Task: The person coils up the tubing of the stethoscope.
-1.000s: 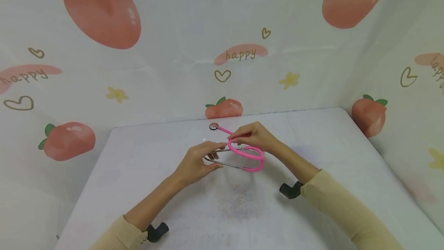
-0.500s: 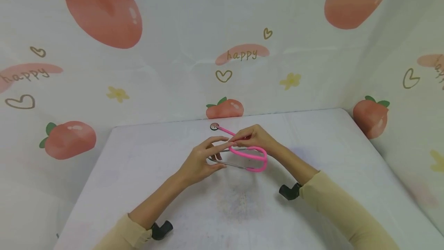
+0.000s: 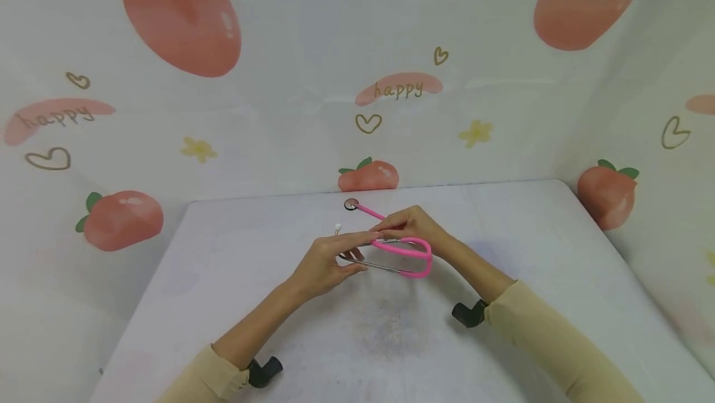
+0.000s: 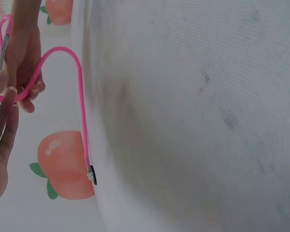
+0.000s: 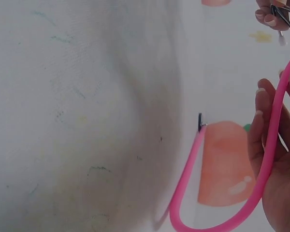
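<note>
A pink stethoscope is held up in both hands over the table. In the head view my left hand (image 3: 324,260) grips its metal ear tubes (image 3: 380,266), the thumb on the near side and a finger stretched toward my right fingertips. A white ear tip (image 3: 338,226) pokes out above that hand. My right hand (image 3: 419,229) pinches the pink tubing (image 3: 414,254) just behind the left fingertips. From there the tubing runs away to the chest piece (image 3: 351,204) near the table's back. The right wrist view shows the tubing (image 5: 272,130) hanging across the right palm and fingers.
The white table (image 3: 251,235) ends at a cloth backdrop (image 3: 290,130) printed with peaches, hearts and flowers. A black wrist-worn piece (image 3: 265,372) sits at the left sleeve, and another black piece (image 3: 469,314) at the right sleeve. Dark smudges (image 3: 391,335) mark the tabletop.
The left hand's fingers have lifted and stretched toward the right fingertips, meeting the pink tubing there. A white ear tip now shows above the left hand. The right hand keeps its pinch.
</note>
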A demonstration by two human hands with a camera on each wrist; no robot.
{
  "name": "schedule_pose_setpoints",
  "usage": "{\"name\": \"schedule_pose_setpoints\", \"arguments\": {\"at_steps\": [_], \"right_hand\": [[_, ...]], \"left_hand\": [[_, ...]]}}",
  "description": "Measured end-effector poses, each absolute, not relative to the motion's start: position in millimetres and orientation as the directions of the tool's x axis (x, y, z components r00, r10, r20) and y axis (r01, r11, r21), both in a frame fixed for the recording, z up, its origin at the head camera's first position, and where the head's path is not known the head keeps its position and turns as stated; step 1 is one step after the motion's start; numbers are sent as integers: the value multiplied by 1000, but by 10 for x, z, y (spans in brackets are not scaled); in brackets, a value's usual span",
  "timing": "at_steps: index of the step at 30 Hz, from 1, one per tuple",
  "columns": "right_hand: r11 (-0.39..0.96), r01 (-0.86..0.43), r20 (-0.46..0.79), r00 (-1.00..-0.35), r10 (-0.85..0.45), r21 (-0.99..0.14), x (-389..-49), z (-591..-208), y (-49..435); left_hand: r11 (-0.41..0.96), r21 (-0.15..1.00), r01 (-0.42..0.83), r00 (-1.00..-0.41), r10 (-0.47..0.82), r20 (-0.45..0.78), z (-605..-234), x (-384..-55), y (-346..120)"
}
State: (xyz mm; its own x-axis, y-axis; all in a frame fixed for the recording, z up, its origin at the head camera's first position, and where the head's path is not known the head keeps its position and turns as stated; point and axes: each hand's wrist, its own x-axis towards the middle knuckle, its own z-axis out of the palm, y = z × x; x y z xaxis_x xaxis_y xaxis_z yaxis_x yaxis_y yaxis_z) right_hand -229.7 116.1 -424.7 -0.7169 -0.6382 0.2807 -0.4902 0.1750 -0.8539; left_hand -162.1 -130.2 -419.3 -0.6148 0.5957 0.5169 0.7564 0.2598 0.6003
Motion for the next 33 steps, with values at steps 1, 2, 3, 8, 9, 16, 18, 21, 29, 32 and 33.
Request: {"name": "schedule_pose_setpoints", "arguments": {"at_steps": [1, 2, 3, 8, 9, 16, 18, 21, 29, 32, 33], "right_hand": [[172, -489, 281, -716, -639, -855, -2292, -4246, 1163], [167, -485, 279, -716, -640, -859, -2289, -4247, 1167], [165, -482, 278, -715, -641, -861, -2288, -4251, 1169], [202, -543, 309, -702, -642, -815, -2287, -4261, 1211], [214, -563, 320, -698, -641, -799, -2287, -4263, 1226], [322, -586, 311, -729, -610, -743, -2282, -4304, 1360], [368, -536, 274, -778, -566, -760, -2273, -4315, 1409], [351, -432, 226, -838, -496, -831, -2262, -4338, 1487], [292, -425, 261, -846, -465, -857, -2236, -4318, 1574], [305, -444, 279, -844, -457, -843, -2206, -4264, 1580], [309, -451, 288, -844, -453, -837, -2197, -4243, 1584]], "left_hand": [[262, 600, 756, -616, 594, 517, -4192, -1620, -1303], [261, 600, 756, -616, 592, 519, -4190, -1617, -1303], [259, 600, 757, -616, 590, 522, -4187, -1615, -1303], [236, 607, 759, -614, 569, 547, -4174, -1591, -1314], [237, 606, 759, -617, 560, 553, -4175, -1588, -1319], [262, 620, 740, -659, 463, 592, -4214, -1605, -1383], [264, 628, 732, -671, 435, 600, -4198, -1618, -1403], [281, 631, 723, -687, 390, 613, -4174, -1640, -1438], [324, 622, 713, -701, 321, 636, -4143, -1683, -1477], [319, 614, 722, -692, 317, 649, -4104, -1705, -1473], [317, 609, 727, -686, 315, 655, -4088, -1712, -1473]]}}
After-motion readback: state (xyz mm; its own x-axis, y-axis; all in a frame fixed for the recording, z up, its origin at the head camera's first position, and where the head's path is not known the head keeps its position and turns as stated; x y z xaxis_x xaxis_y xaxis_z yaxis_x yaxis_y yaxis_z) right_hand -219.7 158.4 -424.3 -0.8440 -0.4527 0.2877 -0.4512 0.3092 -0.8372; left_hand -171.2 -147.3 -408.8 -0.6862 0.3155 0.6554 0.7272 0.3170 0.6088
